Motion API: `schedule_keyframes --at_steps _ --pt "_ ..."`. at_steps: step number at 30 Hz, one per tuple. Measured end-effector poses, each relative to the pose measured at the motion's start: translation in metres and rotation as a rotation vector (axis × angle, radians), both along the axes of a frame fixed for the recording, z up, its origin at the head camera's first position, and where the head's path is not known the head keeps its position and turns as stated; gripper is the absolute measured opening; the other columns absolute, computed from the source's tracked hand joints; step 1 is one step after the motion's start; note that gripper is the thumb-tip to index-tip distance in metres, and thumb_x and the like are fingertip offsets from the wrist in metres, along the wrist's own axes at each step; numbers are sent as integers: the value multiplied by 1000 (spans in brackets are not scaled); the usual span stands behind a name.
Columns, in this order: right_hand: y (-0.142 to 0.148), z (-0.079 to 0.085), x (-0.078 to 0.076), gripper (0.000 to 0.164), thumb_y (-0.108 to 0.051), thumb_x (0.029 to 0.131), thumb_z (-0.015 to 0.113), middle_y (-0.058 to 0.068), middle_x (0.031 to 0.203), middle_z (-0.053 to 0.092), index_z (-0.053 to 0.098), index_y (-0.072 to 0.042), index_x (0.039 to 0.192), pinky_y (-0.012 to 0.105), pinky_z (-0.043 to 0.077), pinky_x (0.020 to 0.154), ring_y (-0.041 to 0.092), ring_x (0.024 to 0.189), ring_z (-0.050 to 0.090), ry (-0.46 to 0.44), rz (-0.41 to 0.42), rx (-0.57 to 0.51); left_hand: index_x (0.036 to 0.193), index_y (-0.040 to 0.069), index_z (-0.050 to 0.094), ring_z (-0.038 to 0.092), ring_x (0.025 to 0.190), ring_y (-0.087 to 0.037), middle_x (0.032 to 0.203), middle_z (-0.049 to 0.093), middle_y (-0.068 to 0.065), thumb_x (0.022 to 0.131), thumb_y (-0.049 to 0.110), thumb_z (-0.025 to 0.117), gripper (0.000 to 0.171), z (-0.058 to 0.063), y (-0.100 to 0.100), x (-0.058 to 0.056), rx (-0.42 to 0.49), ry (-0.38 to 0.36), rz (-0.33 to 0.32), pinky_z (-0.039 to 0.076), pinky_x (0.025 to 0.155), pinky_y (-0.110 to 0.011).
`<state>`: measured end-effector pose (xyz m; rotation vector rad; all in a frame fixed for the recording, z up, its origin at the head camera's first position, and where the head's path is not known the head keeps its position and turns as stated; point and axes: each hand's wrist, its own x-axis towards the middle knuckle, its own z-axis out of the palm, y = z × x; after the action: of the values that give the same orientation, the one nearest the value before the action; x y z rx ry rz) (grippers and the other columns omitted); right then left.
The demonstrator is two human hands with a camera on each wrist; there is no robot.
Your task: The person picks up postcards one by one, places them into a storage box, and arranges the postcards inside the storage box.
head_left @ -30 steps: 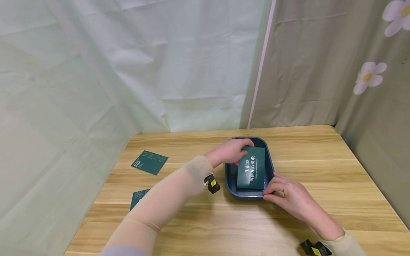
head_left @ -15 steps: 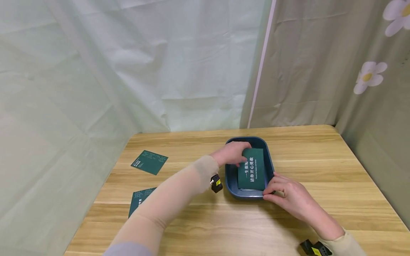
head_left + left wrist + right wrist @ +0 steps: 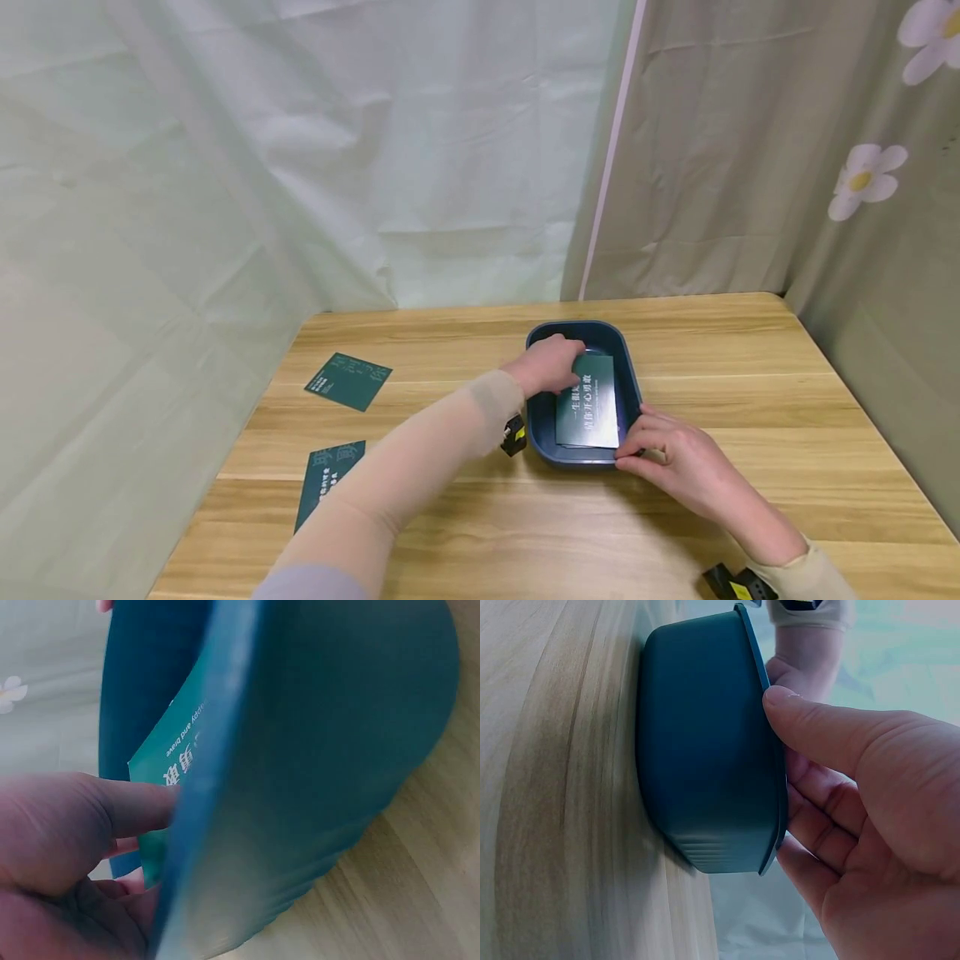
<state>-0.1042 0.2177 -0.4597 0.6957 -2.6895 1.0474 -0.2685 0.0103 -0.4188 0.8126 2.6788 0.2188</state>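
A dark green card with white lettering lies inside the blue plastic bin. My left hand reaches over the bin's left side and pinches the card near its far left corner. In the left wrist view, the thumb lies over the card's printed face, and the other fingers are partly hidden behind the bin's wall. A paler edge shows beneath the card at its near end. My right hand holds the rim at the near right corner between thumb and fingers.
Two more green cards lie on the wooden table at the left: a farther one and a nearer one, partly covered by my left sleeve. Curtains hang behind the table's back edge.
My left hand has lowered the card into the bin, shifting it slightly nearer to me. The arm's move to the right uncovers more of the nearer table card. The right hand stays on the rim.
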Motion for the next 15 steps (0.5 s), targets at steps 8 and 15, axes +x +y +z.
schedule_keyframes --at_steps 8,15 --pt "0 -4 -1 36 -9 80 99 -31 93 65 81 -38 88 61 55 105 43 129 70 83 17 0 149 12 67 64 125 -22 140 70 -9 107 31 77 47 -9 3 0 -96 109 -38 53 110 -35" --pt "-1 -4 -1 36 -9 80 99 -31 93 65 81 -39 88 60 54 105 41 128 71 83 18 -2 148 13 69 65 116 -21 135 68 -11 108 31 76 45 -15 5 1 -126 124 -24 56 105 -35"
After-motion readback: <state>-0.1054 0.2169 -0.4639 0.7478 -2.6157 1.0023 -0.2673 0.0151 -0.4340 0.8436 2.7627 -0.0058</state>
